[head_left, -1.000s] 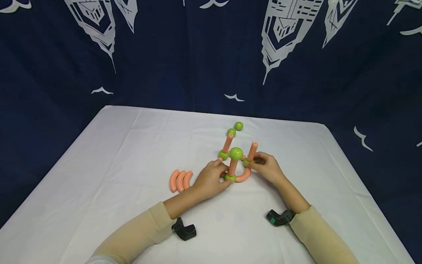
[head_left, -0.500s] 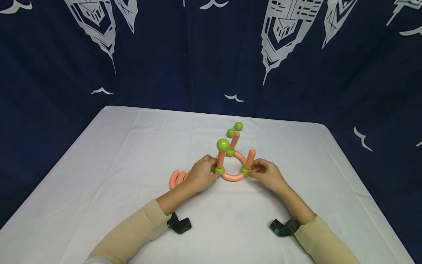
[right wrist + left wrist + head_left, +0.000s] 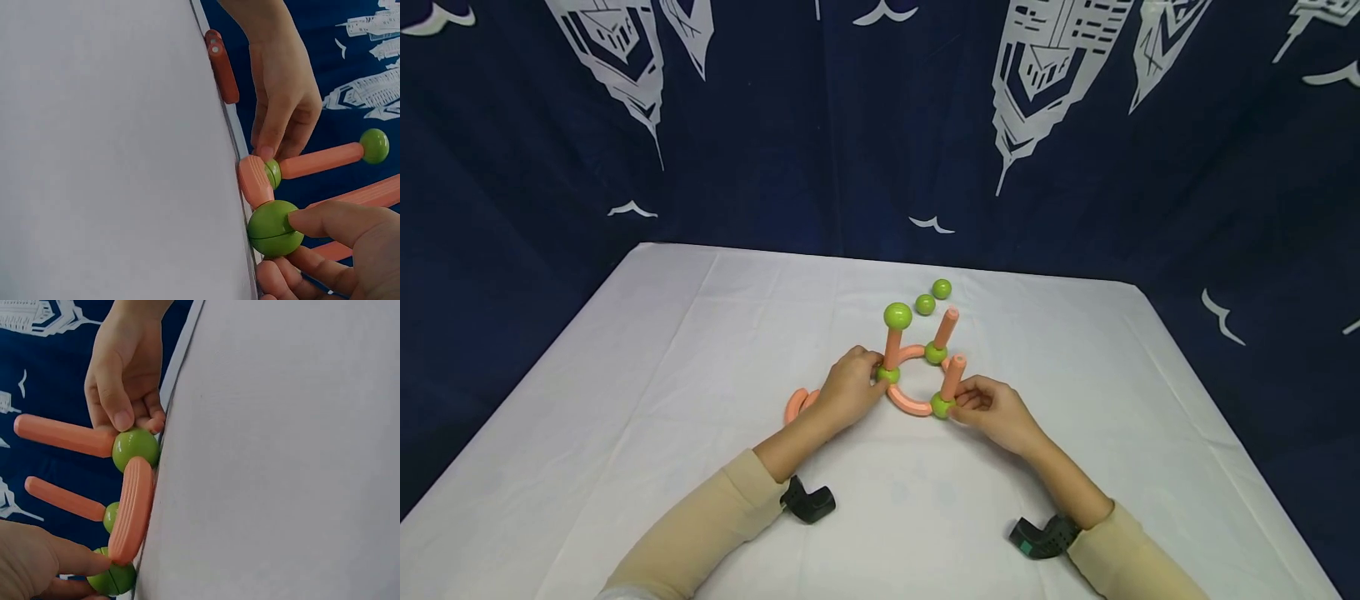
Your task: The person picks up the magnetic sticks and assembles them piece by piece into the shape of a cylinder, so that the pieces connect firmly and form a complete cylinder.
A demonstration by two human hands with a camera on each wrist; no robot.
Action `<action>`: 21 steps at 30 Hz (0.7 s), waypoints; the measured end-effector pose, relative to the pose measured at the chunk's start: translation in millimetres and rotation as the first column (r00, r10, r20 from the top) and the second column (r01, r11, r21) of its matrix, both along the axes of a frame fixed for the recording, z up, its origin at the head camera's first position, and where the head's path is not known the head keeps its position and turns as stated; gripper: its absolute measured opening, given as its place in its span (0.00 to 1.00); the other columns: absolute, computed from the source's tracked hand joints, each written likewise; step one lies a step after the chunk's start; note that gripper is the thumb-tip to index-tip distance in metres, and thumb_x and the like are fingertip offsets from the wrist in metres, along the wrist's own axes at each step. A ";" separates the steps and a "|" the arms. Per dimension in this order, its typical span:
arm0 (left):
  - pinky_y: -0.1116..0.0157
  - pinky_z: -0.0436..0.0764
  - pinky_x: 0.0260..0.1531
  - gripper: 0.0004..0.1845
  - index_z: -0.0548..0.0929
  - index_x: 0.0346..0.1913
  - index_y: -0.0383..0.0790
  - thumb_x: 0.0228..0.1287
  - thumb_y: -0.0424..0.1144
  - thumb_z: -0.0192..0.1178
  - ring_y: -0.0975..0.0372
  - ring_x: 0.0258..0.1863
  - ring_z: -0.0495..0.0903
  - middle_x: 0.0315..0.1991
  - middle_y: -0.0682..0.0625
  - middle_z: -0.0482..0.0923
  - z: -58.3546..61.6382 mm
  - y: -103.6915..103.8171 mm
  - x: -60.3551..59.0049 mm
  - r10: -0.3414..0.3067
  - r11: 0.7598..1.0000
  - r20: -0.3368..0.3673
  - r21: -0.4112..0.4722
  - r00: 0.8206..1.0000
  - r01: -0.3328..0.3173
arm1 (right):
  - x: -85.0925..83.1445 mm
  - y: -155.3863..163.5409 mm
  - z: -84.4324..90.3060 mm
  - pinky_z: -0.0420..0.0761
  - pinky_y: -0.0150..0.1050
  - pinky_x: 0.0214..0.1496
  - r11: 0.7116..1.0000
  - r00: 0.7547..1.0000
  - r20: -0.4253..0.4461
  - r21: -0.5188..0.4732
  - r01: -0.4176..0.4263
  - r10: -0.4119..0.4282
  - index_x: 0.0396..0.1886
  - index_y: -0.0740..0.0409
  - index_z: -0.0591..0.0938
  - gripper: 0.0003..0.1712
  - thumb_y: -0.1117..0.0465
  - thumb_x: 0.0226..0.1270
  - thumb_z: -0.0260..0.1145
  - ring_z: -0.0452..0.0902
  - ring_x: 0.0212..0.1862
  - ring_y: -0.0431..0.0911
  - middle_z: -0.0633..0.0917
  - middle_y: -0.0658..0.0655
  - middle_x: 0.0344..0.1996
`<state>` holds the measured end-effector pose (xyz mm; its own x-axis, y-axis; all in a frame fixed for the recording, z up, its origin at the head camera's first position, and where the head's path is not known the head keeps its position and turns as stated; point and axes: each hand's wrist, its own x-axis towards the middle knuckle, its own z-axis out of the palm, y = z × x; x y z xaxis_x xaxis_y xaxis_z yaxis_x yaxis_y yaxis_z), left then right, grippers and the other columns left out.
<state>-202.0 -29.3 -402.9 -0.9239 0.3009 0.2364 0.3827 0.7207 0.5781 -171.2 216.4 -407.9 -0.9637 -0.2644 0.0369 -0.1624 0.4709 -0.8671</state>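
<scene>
On the white table [image 3: 647, 400] stands a toy frame: orange curved pieces [image 3: 907, 402] join three green balls, each bearing an upright orange rod. My left hand [image 3: 874, 377] pinches the left ball [image 3: 888, 375], whose rod carries a green ball on top [image 3: 897, 316]. My right hand [image 3: 958, 402] pinches the near ball [image 3: 940, 406] at the foot of another rod [image 3: 953, 377]. The third ball [image 3: 935, 353] stands behind, untouched. The left wrist view shows the right hand [image 3: 122, 375] on its ball [image 3: 135, 448]. In the right wrist view the left hand [image 3: 281, 94] holds its ball [image 3: 272, 173].
Two loose green balls [image 3: 925, 304] [image 3: 942, 289] lie just behind the frame. Loose orange curved pieces [image 3: 796, 404] lie left of my left hand, partly hidden by it. A dark blue patterned curtain [image 3: 775, 125] hangs behind the table's far edge.
Both hands have turned the frame clockwise on the table. The ball-topped rod went from the front to the left, and my right hand came nearer to me.
</scene>
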 end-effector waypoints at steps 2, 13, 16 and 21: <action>0.61 0.78 0.34 0.15 0.83 0.46 0.27 0.59 0.34 0.68 0.57 0.32 0.76 0.34 0.43 0.76 2.5 -0.1 4.4 0.023 0.999 -0.016 -0.026 1.000 -0.024 | 1.8 -2.9 -0.2 0.78 0.32 0.37 1.000 1.000 -0.002 0.001 0.005 -0.005 0.44 0.67 0.81 0.16 0.63 0.59 0.73 0.78 0.37 0.46 0.83 0.56 0.35; 0.62 0.78 0.40 0.17 0.82 0.48 0.33 0.57 0.36 0.68 0.57 0.41 0.79 0.43 0.46 0.80 8.7 8.7 38.2 -0.131 0.991 -0.033 -0.002 0.991 0.131 | 5.8 -19.4 -1.4 0.79 0.32 0.33 0.999 1.000 0.020 -0.027 -0.019 0.019 0.43 0.69 0.80 0.15 0.66 0.58 0.72 0.80 0.32 0.44 0.83 0.56 0.31; 0.62 0.77 0.42 0.20 0.81 0.53 0.34 0.58 0.38 0.69 0.58 0.43 0.78 0.46 0.46 0.79 5.1 14.4 38.7 -0.194 0.980 -0.015 0.029 0.981 0.194 | 5.4 -21.9 -0.8 0.80 0.32 0.34 0.998 0.998 0.032 -0.046 -0.051 0.052 0.44 0.71 0.80 0.15 0.67 0.60 0.71 0.80 0.33 0.45 0.83 0.57 0.32; 0.63 0.76 0.42 0.18 0.81 0.50 0.37 0.58 0.39 0.70 0.61 0.37 0.75 0.40 0.50 0.78 -3.4 22.8 33.1 -0.245 0.966 -0.032 0.081 0.969 0.247 | 0.2 -16.1 0.5 0.81 0.34 0.37 0.988 0.990 0.060 -0.087 -0.126 0.132 0.48 0.74 0.79 0.15 0.69 0.63 0.67 0.81 0.36 0.46 0.83 0.59 0.34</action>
